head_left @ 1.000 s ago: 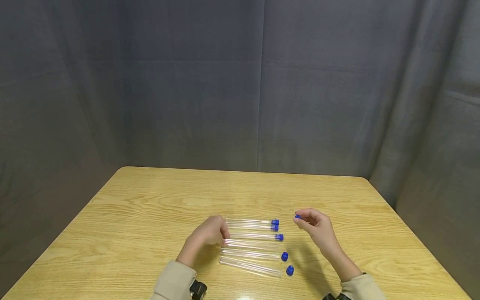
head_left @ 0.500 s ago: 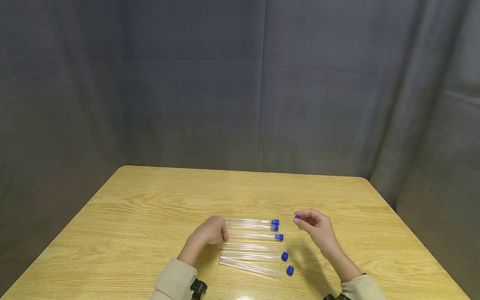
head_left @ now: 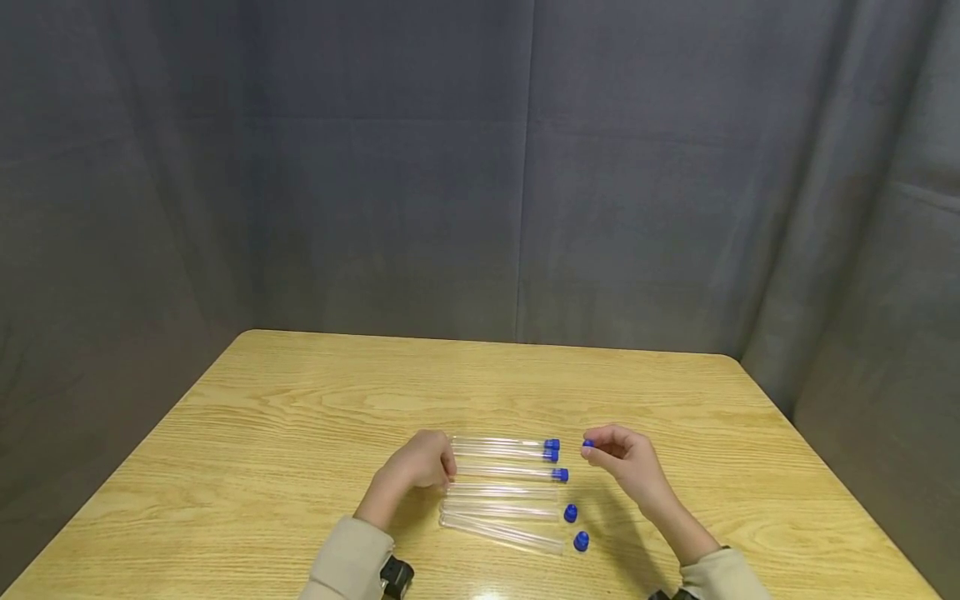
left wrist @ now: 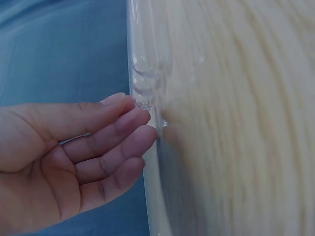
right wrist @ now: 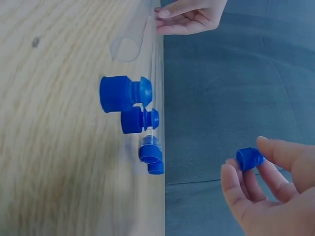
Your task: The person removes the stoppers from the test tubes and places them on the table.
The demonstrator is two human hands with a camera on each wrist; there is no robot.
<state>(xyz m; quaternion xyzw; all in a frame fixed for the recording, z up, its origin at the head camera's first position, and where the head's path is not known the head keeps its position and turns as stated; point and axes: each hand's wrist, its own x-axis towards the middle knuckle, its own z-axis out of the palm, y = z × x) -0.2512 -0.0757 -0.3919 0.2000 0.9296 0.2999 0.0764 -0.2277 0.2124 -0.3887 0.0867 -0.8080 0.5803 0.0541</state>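
Clear test tubes lie side by side on the wooden table, rounded ends to the left. With thumb and fingertips, my left hand (head_left: pixel 416 462) pinches the rounded end of an uncapped test tube (head_left: pixel 510 492). In the left wrist view its fingertips meet at a tube end (left wrist: pixel 144 96). My right hand (head_left: pixel 633 471) pinches a blue cap (right wrist: pixel 247 159) above the table, right of the tubes. Three tubes at the back wear blue caps (head_left: pixel 559 474). Two more uncapped tubes (head_left: pixel 501 510) lie nearer, with two loose blue caps (head_left: pixel 571 512) beside their open ends.
The wooden table (head_left: pixel 337 392) reaches well beyond the tubes at the back and on both sides. Grey curtains (head_left: pixel 390 208) hang behind it and at the sides. Black straps (head_left: pixel 396 577) sit on both wrists.
My right hand has moved slightly left and toward the near side with the blue cap. The uncapped tube at my left hand has settled lower, lying straighter beside the others.
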